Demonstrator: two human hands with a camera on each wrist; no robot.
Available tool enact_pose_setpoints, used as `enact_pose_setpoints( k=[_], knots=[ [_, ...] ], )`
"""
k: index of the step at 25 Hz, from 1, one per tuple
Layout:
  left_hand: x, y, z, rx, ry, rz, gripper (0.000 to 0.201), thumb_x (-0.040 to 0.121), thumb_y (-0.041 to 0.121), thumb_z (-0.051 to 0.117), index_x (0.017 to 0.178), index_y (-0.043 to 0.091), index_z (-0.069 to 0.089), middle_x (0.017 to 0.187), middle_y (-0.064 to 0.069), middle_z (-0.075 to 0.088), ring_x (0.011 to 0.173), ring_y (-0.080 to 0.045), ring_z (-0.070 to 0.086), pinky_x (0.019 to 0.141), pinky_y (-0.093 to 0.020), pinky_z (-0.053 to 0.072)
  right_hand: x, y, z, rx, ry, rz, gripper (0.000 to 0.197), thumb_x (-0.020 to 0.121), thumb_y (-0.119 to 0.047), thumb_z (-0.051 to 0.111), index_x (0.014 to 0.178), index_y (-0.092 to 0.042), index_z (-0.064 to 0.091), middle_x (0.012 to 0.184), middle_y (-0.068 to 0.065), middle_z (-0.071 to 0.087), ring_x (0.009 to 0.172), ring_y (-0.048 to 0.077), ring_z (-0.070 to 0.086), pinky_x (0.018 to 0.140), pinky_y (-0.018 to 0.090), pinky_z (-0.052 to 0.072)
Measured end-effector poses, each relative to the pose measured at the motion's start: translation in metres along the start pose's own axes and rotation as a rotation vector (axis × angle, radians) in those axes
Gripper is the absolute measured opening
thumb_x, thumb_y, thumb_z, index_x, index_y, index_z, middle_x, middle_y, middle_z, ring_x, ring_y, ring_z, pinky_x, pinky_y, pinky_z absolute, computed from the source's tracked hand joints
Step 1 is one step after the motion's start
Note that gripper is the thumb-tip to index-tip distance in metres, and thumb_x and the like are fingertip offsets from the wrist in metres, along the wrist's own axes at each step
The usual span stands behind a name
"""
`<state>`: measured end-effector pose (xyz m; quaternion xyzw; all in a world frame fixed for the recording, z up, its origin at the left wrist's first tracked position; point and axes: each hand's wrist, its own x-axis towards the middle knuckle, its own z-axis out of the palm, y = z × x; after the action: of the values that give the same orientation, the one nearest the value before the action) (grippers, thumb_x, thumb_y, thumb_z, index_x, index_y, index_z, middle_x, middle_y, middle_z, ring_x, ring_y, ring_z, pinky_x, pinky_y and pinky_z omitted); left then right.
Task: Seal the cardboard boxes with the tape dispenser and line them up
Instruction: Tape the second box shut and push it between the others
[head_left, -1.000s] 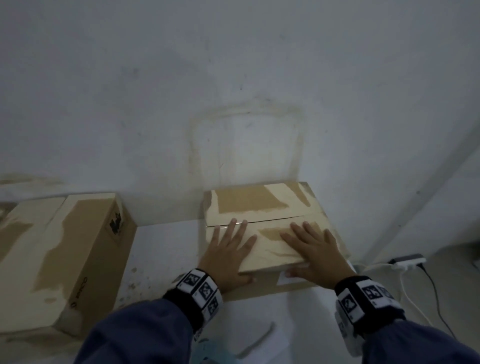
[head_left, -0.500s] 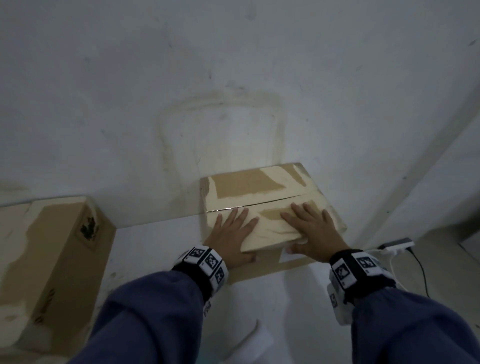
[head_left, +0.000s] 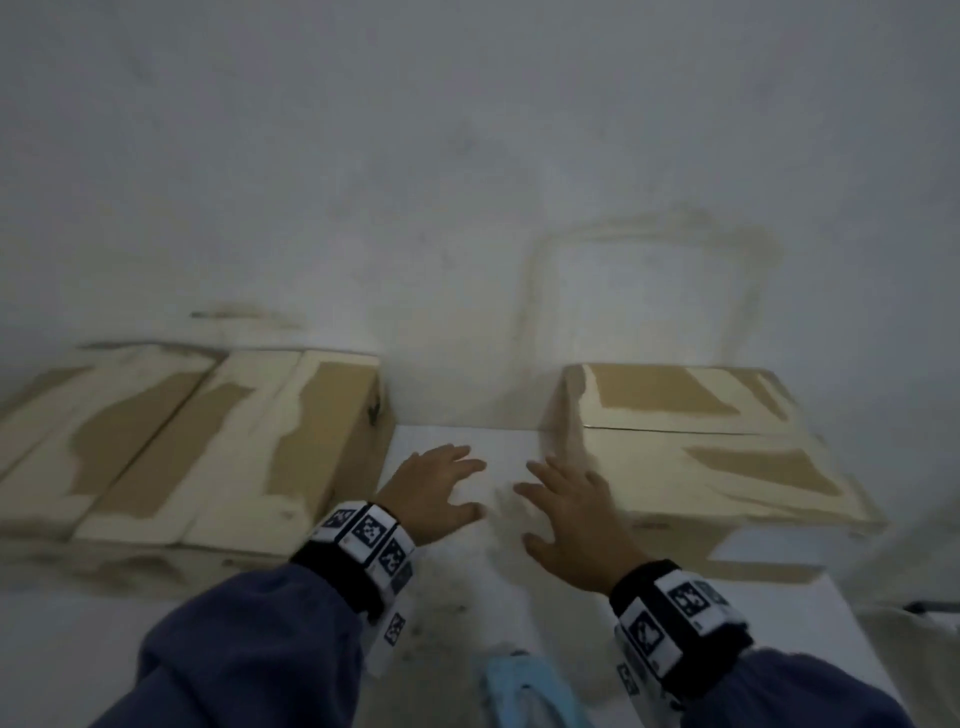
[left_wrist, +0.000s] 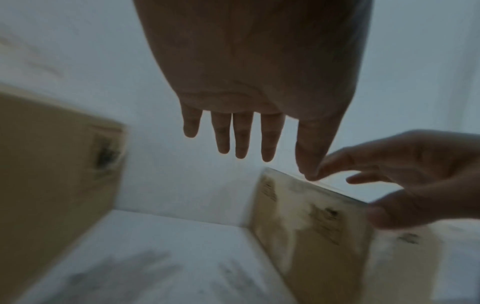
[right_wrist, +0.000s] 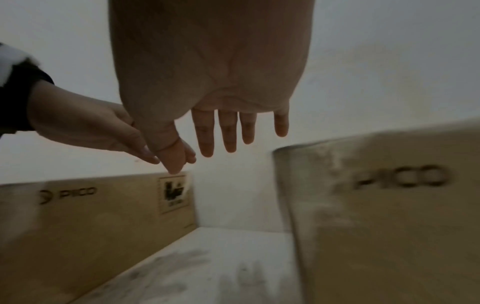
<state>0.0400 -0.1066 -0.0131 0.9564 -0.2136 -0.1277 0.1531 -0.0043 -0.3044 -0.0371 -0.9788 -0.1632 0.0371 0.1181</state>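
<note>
Hands (head_left: 511, 506) spread flat, holding nothing, mid-frame between boxes (head_left: 691, 452); right box seam untaped, flaps may lift.

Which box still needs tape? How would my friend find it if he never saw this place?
Find the white table against the grey wall. Cardboard boxes sit at both ends; go to the one on the person's right, beside the right hand. Its top shows a thin dark slit between the two flaps, and it stands alone, while the left boxes sit side by side.

Packing corner — cardboard boxes (head_left: 701, 447), stained wall (head_left: 467, 182).
</note>
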Motion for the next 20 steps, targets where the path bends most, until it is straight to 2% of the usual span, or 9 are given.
enact_pose_setpoints(
  k=[3,6,7,9,11,15,16,17,20],
  knots=[
    [-0.061,-0.080,-0.028,0.030,0.036,-0.165,0.088,0.078,0.061,0.058,0.150,0.026,0.020,0.160,0.002,0.008,0.148,-0.017,0.007,0.120,-0.038,0.010,0.035,-0.071,0.013,-0.001,-0.162,-0.124,0.062,0.092,-0.047,0.047,0.146,-0.025,0.027,0.160,-0.001,0.012,0.148,0.019,0.005,0.116,0.048,0.008],
    [-0.112,-0.146,-0.042,0.136,-0.050,-0.286,0.124,0.053,0.086,0.051,0.151,0.030,-0.001,0.159,0.001,-0.013,0.147,-0.019,-0.014,0.118,-0.048,-0.003,0.066,-0.141,0.025,0.004,-0.220,-0.238,0.075,0.088,-0.053,0.052,0.149,-0.028,0.016,0.161,0.000,0.004,0.147,0.020,0.009,0.115,0.048,0.014],
    [-0.124,-0.163,-0.043,0.193,-0.084,-0.312,0.128,0.051,0.088,0.051,0.150,0.031,-0.007,0.158,-0.001,-0.019,0.146,-0.022,-0.018,0.117,-0.051,-0.006,0.074,-0.162,0.030,0.007,-0.227,-0.260,0.079,0.086,-0.054,0.054,0.149,-0.030,0.013,0.161,0.001,0.001,0.146,0.022,0.010,0.114,0.048,0.017],
    [-0.139,-0.190,-0.041,0.293,-0.128,-0.331,0.123,0.062,0.075,0.061,0.148,0.031,-0.015,0.156,-0.005,-0.025,0.145,-0.027,-0.021,0.116,-0.054,-0.006,0.082,-0.194,0.044,-0.005,-0.250,-0.266,0.084,0.083,-0.057,0.054,0.149,-0.033,0.008,0.161,0.002,-0.006,0.145,0.026,0.010,0.112,0.051,0.020],
    [-0.145,-0.204,-0.035,0.348,-0.144,-0.303,0.116,0.070,0.067,0.062,0.148,0.030,-0.015,0.157,-0.007,-0.022,0.146,-0.030,-0.016,0.116,-0.053,-0.001,0.082,-0.211,0.057,-0.038,-0.251,-0.232,0.082,0.085,-0.057,0.052,0.149,-0.034,0.006,0.160,0.002,-0.010,0.144,0.029,0.012,0.110,0.053,0.024],
    [-0.140,-0.216,-0.036,0.471,-0.057,-0.222,0.100,0.076,0.066,0.057,0.150,0.033,-0.003,0.158,-0.008,0.003,0.143,-0.031,0.010,0.112,-0.048,0.020,0.074,-0.207,0.063,-0.094,-0.118,-0.200,0.060,0.096,-0.034,0.042,0.148,-0.030,0.014,0.161,0.003,-0.002,0.139,0.028,0.027,0.105,0.046,0.032],
    [-0.136,-0.216,-0.037,0.506,-0.040,-0.193,0.100,0.075,0.067,0.056,0.150,0.033,-0.002,0.157,-0.008,0.007,0.141,-0.031,0.014,0.111,-0.047,0.022,0.071,-0.202,0.063,-0.092,-0.103,-0.197,0.057,0.096,-0.030,0.041,0.148,-0.029,0.016,0.161,0.003,0.001,0.138,0.027,0.029,0.104,0.045,0.032],
    [-0.132,-0.214,-0.036,0.533,-0.037,-0.158,0.101,0.075,0.069,0.055,0.150,0.033,-0.003,0.157,-0.009,0.005,0.142,-0.031,0.012,0.112,-0.047,0.020,0.068,-0.197,0.061,-0.080,-0.098,-0.195,0.055,0.097,-0.027,0.040,0.147,-0.028,0.018,0.161,0.004,0.002,0.138,0.027,0.030,0.103,0.044,0.033],
    [-0.124,-0.198,-0.024,0.519,-0.087,-0.061,0.101,0.077,0.073,0.047,0.148,0.034,-0.014,0.157,-0.007,-0.021,0.146,-0.030,-0.012,0.117,-0.051,0.001,0.057,-0.178,0.057,-0.021,-0.088,-0.198,0.049,0.098,-0.021,0.038,0.146,-0.024,0.026,0.161,0.006,0.006,0.135,0.028,0.036,0.102,0.040,0.036]
  ],
)
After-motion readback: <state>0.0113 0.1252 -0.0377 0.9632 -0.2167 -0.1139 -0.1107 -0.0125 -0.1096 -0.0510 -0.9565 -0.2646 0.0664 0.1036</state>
